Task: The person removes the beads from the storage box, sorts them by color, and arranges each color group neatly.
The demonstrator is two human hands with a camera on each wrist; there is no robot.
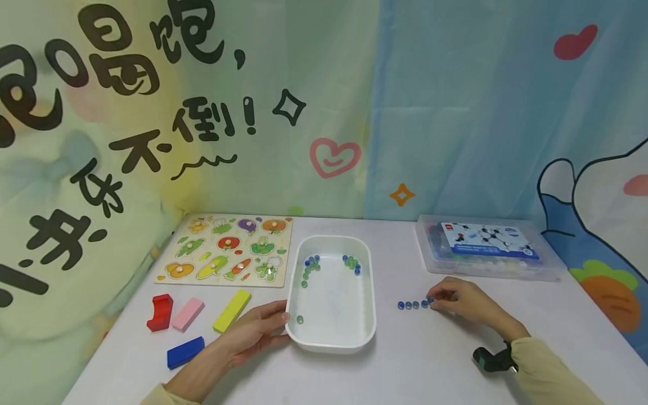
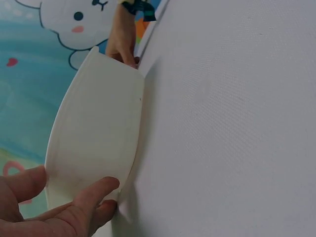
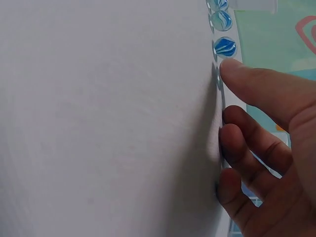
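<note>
A white plastic tub (image 1: 331, 292) stands on the table with several blue and green glass marbles (image 1: 351, 262) inside, clustered mostly along its far left and far right. My left hand (image 1: 260, 332) grips the tub's near left side, thumb at the rim and fingers against the outer wall, as the left wrist view shows. To the tub's right, several blue marbles (image 1: 408, 305) lie in a short row. At the right end of that row my right hand (image 1: 463, 301) pinches a blue marble (image 1: 431, 300) between its fingertips, close over the table; the hand partly hides it.
Behind my left hand lies a vegetable puzzle board (image 1: 228, 250). Red (image 1: 161, 312), pink (image 1: 188, 314), yellow (image 1: 232, 310) and blue (image 1: 185, 352) blocks lie to the left. A clear plastic case (image 1: 491, 247) sits at the back right, before a printed curtain (image 1: 334, 101).
</note>
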